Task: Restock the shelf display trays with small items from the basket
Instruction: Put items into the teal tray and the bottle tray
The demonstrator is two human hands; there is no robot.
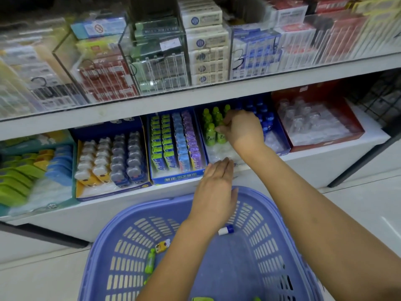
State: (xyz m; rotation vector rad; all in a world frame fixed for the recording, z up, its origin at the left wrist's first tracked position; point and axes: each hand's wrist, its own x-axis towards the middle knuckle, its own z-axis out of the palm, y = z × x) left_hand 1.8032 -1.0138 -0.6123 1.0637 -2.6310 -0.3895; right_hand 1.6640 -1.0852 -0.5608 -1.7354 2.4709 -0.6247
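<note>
My right hand (240,131) pinches a green bottle (221,137) in the blue tray (284,146) just ahead of my flat, empty left hand (214,187), above the basket (260,196) of remaining items, and I judge a careless push could topple the neighbouring green bottles (209,127).

The basket (258,240) at 6 o'clock is showing smooth, faintly glossy plastic, the clear boxes (156,61) at 12 o'clock are gleaming like acrylic, the green bottles (210,131) are shining as glossy plastic in a printed card display tray (283,146), and the shelf (130,109) is looking smooth and matt.
</note>
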